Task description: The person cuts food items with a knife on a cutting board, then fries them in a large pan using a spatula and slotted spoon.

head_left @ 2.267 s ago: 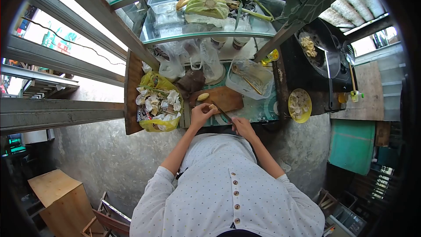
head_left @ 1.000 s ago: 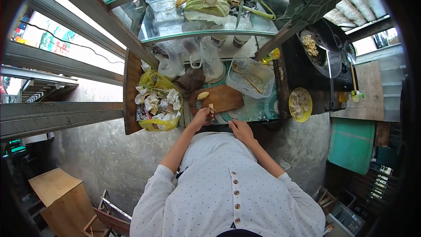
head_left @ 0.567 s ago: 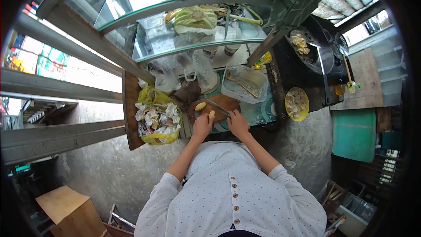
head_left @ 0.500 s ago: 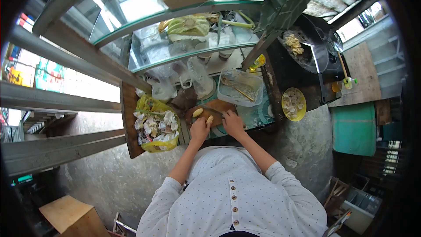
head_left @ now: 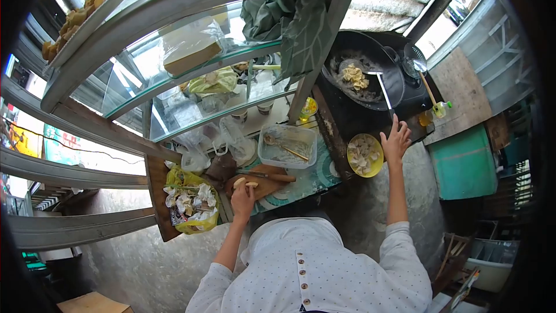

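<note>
On the wooden cutting board [head_left: 263, 188], my left hand [head_left: 242, 203] has its fingertips closed around a small pale yellow piece of food [head_left: 251, 184]; another similar piece [head_left: 238, 182] lies right beside it. A knife [head_left: 280, 177] with a wooden handle rests across the board, out of both hands. Off to the right, my right hand [head_left: 395, 140] is open, fingers apart, just below the dark handle of a spatula [head_left: 383, 92]. That spatula leans in a black wok [head_left: 370, 96], its blade close to a clump of yellowish food [head_left: 354, 76].
A yellow bowl [head_left: 379, 168] of pale chunks stands below the wok. Left of it are a clear plastic tub [head_left: 267, 154] with a wooden-handled utensil and a yellow bag [head_left: 211, 224] of scraps. A glass display case [head_left: 208, 117] rises behind the board. A skimmer [head_left: 430, 84] lies beside the wok.
My right hand has let go of the knife, leaving it on the board, and moved right to the spatula handle. My left hand stays at the yellow pieces. The view has turned right.
</note>
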